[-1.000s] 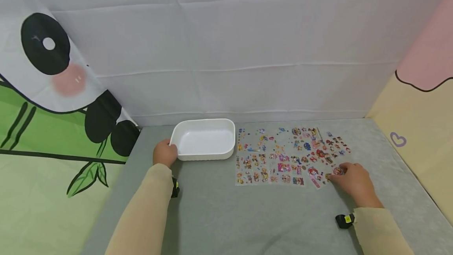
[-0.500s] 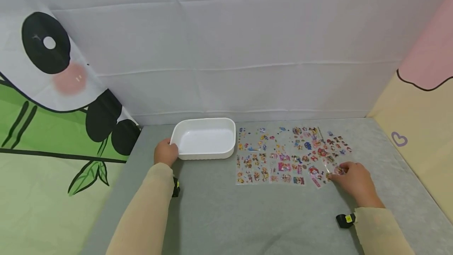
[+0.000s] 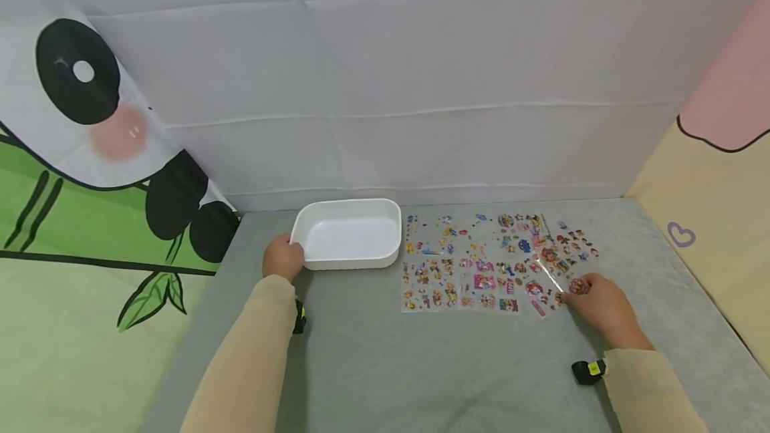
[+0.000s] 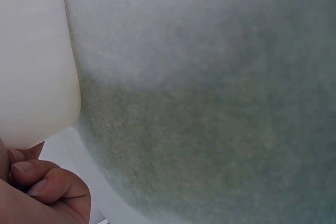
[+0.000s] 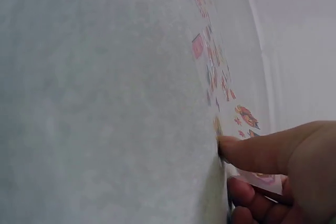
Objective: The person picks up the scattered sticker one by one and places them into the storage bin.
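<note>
At the back of the grey table stands a white rectangular tray [image 3: 351, 264]. My left hand [image 3: 283, 258] grips its left front corner; in the left wrist view the fingers curl under the rim beside the tray wall [image 4: 34, 61]. To the right, my right hand [image 3: 604, 306] pinches the near right edge of a clear sticker sheet [image 3: 534, 288] between thumb and fingers. A bright streak of glare crosses that sheet, which bends up near the fingers. The right wrist view shows the thumb [image 5: 252, 150] pressed on the sheet's edge, with the fingers below it partly hidden.
Several more clear sticker sheets [image 3: 445, 279] with small colourful pictures lie flat between the tray and my right hand, some overlapping. A white cloth wall [image 3: 421, 85] rises behind the table [image 3: 391, 366]. Printed cloths hang at the left [image 3: 60, 219] and right [image 3: 722, 232].
My right hand has lifted the edge of the sticker sheet slightly, and a glare streak has grown along its bend. The left hand and the tray have stayed in place.
</note>
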`<state>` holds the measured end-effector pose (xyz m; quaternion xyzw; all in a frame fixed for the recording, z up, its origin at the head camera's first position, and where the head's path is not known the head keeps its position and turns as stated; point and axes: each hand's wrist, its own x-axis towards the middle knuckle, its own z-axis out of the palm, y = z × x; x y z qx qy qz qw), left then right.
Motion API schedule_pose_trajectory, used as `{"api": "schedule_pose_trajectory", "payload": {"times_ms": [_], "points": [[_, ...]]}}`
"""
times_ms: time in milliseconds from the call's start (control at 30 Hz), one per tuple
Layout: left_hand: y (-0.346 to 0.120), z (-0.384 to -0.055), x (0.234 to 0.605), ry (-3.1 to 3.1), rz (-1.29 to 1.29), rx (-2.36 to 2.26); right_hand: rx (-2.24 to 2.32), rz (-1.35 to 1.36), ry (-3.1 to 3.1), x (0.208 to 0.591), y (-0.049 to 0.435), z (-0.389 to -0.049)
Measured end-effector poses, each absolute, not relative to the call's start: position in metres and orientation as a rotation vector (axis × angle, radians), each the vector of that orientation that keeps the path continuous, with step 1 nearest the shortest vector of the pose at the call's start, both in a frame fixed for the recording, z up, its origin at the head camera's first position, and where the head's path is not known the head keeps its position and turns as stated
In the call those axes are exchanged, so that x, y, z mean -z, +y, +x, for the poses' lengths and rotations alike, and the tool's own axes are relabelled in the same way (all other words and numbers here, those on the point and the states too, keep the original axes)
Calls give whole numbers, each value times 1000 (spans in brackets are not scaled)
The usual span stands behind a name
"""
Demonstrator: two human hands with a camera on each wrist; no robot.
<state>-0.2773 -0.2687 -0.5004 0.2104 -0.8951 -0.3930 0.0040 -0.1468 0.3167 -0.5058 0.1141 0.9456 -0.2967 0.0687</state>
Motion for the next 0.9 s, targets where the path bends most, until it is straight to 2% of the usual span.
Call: {"api": "schedule_pose_trajectory", "payload": {"times_ms": [400,900], "points": [[-266,-277,497,-2801,688,1255,1006,267,2906,515,330,-146],[-264,-276,494,-2822,669,1210,1390,305,2687,502,326,-143]]}}
